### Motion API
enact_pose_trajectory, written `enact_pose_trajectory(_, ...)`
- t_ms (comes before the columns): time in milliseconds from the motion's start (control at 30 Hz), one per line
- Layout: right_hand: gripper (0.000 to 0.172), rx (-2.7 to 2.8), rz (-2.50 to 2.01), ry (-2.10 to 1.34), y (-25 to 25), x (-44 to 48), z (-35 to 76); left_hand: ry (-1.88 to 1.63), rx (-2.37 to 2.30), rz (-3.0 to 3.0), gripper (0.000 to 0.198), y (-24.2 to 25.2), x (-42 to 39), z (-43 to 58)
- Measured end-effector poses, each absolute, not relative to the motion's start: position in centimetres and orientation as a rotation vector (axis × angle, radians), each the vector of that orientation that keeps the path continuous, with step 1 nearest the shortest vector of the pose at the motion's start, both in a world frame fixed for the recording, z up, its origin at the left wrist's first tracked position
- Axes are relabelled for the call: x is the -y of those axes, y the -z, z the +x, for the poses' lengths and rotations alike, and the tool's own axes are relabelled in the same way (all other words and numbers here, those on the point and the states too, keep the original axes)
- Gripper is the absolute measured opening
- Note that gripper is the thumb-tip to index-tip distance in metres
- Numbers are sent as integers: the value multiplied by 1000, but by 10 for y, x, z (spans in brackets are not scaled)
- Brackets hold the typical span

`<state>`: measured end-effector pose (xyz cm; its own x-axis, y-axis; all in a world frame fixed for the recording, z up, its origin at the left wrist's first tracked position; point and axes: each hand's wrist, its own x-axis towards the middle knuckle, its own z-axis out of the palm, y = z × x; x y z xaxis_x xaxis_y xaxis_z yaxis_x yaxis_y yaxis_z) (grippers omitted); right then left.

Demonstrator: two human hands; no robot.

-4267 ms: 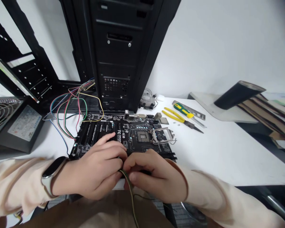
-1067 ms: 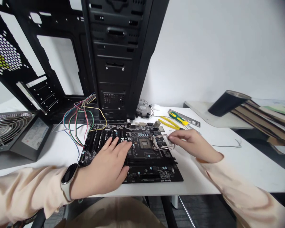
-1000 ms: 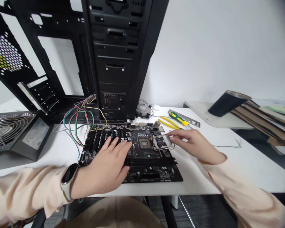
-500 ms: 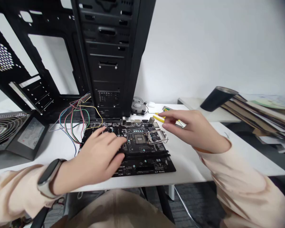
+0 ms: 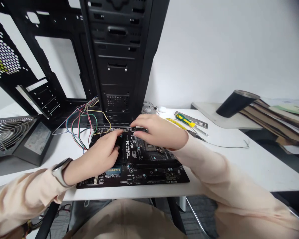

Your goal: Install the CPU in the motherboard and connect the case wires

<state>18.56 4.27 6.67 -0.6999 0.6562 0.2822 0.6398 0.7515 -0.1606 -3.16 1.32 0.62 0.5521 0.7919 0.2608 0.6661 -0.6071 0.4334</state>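
Observation:
A black Gigabyte motherboard (image 5: 137,176) lies flat on the white table, its CPU socket (image 5: 150,146) partly covered by my right hand. My left hand (image 5: 102,149) rests over the left part of the board, fingers stretched toward the far edge and the thumb apart from them; the undersides of these fingers are hidden. Above the board's far edge, my right hand (image 5: 161,131) reaches in from the right with its thumb and fingers apart. I see nothing held in either hand.
Behind the board stands a black computer case (image 5: 122,79), with coloured wires (image 5: 77,124) trailing out. A power supply (image 5: 35,141) sits at left. To the right lie a green-and-yellow screwdriver (image 5: 184,119), a metal I/O plate (image 5: 198,122), a dark cup (image 5: 236,103) and stacked cardboard (image 5: 266,122).
My right hand has moved left from beside the board to over its far edge, uncovering the screwdriver. My left hand has shifted slightly back and left. The view has shifted slightly.

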Motion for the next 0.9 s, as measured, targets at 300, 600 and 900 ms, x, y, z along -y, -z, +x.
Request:
enact_pose_trajectory(300,25,2886,-1095,-116,-49,-51,158,-612,-1302,2424,51,-3,-16,-34)
enact_pose_trajectory(600,28,2893,-1160,-144,-24,-58,152,-620,-1346,2250,65,-4,-15,-36)
enact_pose_trajectory(900,22,2881,-953,-201,-44,-37,155,-758,-1174,1647,63,-9,-17,-35)
